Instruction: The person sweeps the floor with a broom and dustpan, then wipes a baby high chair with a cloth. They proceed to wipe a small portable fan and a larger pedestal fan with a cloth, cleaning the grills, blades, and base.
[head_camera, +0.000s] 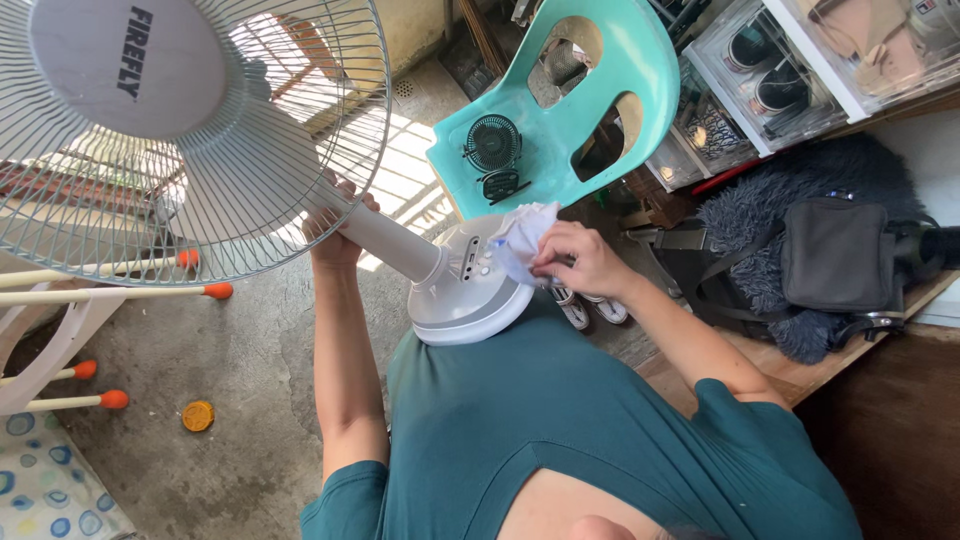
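A white electric fan (200, 140) is tipped on its side, its round base (465, 295) resting against the person's chest and its wire cage pointing away from the base, up and to the left. The left hand (335, 225) reaches out with the forearm nearly straight and wraps around the fan's neck (385, 240), just beyond the base; the fingers are curled closed around that tube, with fingertips showing over its top edge. The right hand (580, 262) comes in from the other side, elbow bent and wrist cocked inward, and sits at the base's far rim. Its fingers are bunched and pinched shut on a crumpled white cloth (522, 240), which is pressed against the top of the base beside the row of control buttons (472, 260).

Beyond the base stands a teal plastic chair (590, 100), with a small dark handheld fan (493, 145) lying on its seat. Near the base, lower down on the floor, a pair of white sneakers (590, 310) peeks out. Well apart from the base, an orange round lid (198, 415) lies on the concrete floor (230, 360).
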